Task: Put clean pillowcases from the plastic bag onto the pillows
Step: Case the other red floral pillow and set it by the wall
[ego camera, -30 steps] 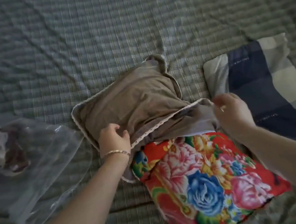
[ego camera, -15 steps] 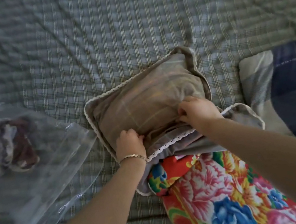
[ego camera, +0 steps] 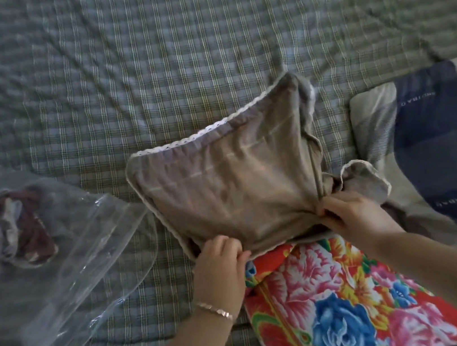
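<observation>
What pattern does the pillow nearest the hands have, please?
The pillow is red floral; head view.

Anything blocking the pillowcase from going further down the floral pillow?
Nothing visible. The left hand and right hand grip the pillowcase at its open edge, right over the floral pillow. The plastic bag lies off to the left, the blue pillow to the right, neither across the path.

a home bedroom: checked bedsheet (ego camera: 175, 62), floral pillow (ego camera: 344, 303), striped pillow (ego camera: 441, 156)

On the bed (ego camera: 175, 62), a pillowcase (ego camera: 238, 189) covers the far end of a pillow (ego camera: 328, 291). A plastic bag (ego camera: 87, 268) with cloth (ego camera: 12, 225) inside lies to its left, a second pillow (ego camera: 439, 141) to its right.
</observation>
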Available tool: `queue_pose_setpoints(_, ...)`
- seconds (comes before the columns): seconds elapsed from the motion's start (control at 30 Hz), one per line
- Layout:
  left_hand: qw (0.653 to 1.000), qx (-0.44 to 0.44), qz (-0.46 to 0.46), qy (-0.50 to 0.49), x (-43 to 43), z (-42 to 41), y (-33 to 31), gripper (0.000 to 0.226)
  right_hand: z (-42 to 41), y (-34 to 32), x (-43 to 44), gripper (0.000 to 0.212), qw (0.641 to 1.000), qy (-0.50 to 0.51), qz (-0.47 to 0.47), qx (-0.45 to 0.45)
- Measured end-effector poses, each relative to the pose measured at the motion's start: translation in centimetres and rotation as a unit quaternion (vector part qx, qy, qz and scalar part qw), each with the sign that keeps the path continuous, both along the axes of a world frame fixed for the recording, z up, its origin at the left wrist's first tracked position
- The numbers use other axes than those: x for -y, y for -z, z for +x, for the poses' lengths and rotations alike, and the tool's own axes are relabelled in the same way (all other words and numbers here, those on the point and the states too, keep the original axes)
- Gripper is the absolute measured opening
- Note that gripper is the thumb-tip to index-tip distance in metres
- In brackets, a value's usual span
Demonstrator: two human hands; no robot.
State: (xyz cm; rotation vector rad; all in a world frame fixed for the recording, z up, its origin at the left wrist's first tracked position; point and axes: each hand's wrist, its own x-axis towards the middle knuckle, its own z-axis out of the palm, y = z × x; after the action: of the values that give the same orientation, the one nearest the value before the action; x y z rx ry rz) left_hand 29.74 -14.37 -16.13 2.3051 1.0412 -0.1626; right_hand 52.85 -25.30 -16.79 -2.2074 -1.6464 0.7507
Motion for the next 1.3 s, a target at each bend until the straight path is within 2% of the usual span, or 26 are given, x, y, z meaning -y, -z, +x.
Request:
queue_pose_setpoints(0.03,1.000,0.006,0.007,0.003,0.5,0.5,0.1,0.020,-0.3,-0.2,0.3,0.033,0.999,0.033,-0.006,0.013)
queue_pose_setpoints(0.07,1.000,-0.023,0.016,0.015,1.0,0.7,0.3,0.034,-0.5,-0.2,0.4,0.040,0.998,0.047,-0.025,0.025)
queue_pose_setpoints(0.13,0.991,-0.120,0.011,0.050,2.0,1.2,0.2,0.062,-0.6,-0.3,0.3,0.067,0.991,0.021,-0.129,0.025)
queue_pose_setpoints(0.2,0.983,-0.177,0.017,0.034,2.4,1.0,0.5,0.065,-0.5,-0.2,0.0,0.076,0.978,-0.015,-0.207,0.010)
queue_pose_setpoints(0.33,0.987,-0.130,0.076,0.059,2.2,0.0,0.3,0.037,-0.7,-0.9,-1.2,0.040,0.976,-0.059,-0.209,0.020)
queue_pose_setpoints(0.4,0.989,-0.097,0.079,0.081,2.6,-0.2,-0.1,0.027,-1.0,-2.1,-1.3,0.035,0.976,-0.123,-0.178,0.034)
queue_pose_setpoints(0.47,0.991,-0.071,0.057,0.100,3.2,0.0,-1.2,0.024,-1.5,-3.9,-0.7,0.038,0.975,-0.166,-0.144,0.028)
queue_pose_setpoints(0.53,0.994,-0.020,0.049,0.095,3.6,0.5,-2.3,0.018,-2.0,-7.4,0.3,0.026,0.963,-0.158,-0.219,-0.003)
queue_pose_setpoints(0.57,0.995,-0.007,0.040,0.086,3.7,0.9,-2.6,0.023,-2.4,-8.6,1.1,0.019,0.953,-0.163,-0.254,-0.008)
queue_pose_setpoints(0.63,0.995,-0.013,0.044,0.092,4.0,1.7,-3.1,0.049,-3.5,-10.9,2.5,0.018,0.942,-0.198,-0.271,-0.003)
queue_pose_setpoints(0.7,0.987,-0.033,0.066,0.145,4.4,2.2,-4.1,0.051,-4.7,-12.5,3.7,0.010,0.938,-0.225,-0.262,-0.002)
queue_pose_setpoints(0.73,0.981,-0.046,0.068,0.177,4.6,2.1,-4.6,0.043,-5.0,-12.9,4.3,0.014,0.939,-0.228,-0.256,0.000)
queue_pose_setpoints(0.8,0.980,-0.044,0.070,0.178,4.7,1.3,-5.6,0.035,-4.5,-13.3,5.3,0.025,0.951,-0.193,-0.239,0.021)
queue_pose_setpoints(0.87,0.984,0.008,0.087,0.156,5.0,0.3,-7.8,0.040,-3.7,-13.3,6.2,0.044,0.968,-0.154,-0.189,0.056)
queue_pose_setpoints(0.93,0.976,0.093,0.117,0.155,6.9,-0.8,-10.1,0.027,-3.3,-12.8,6.9,0.066,0.973,-0.166,-0.103,0.123)
queue_pose_setpoints(1.0,0.968,0.125,0.070,0.206,10.7,-2.4,-11.0,0.014,-3.3,-12.0,7.6,0.077,0.978,-0.125,-0.048,0.160)
queue_pose_setpoints(1.03,0.967,0.102,0.023,0.232,12.6,-2.8,-11.6,0.014,-3.1,-11.5,8.2,0.076,0.977,-0.117,-0.064,0.167)
queue_pose_setpoints(1.07,0.967,0.064,-0.015,0.245,13.9,-3.0,-11.9,0.014,-3.0,-10.9,8.7,0.067,0.969,-0.135,-0.111,0.174)
queue_pose_setpoints(1.1,0.966,-0.010,-0.071,0.249,14.6,-3.0,-12.0,0.013,-3.2,-10.6,9.6,0.051,0.950,-0.165,-0.192,0.183)
queue_pose_setpoints(1.13,0.948,-0.101,-0.160,0.255,15.0,-2.4,-11.7,0.016,-3.2,-10.2,11.1,0.034,0.928,-0.186,-0.255,0.199)
queue_pose_setpoints(1.2,0.897,-0.189,-0.269,0.296,15.2,-2.6,-8.9,0.024,-2.8,-10.5,14.3,0.013,0.893,-0.179,-0.351,0.216)
queue_pose_setpoints(1.27,0.866,-0.229,-0.306,0.323,14.9,-2.2,-6.8,0.028,-2.8,-10.3,17.4,0.027,0.856,-0.145,-0.448,0.211)
queue_pose_setpoints(1.3,0.869,-0.221,-0.317,0.310,14.7,-2.1,-6.1,0.027,-3.1,-9.6,18.4,0.031,0.849,-0.136,-0.463,0.217)
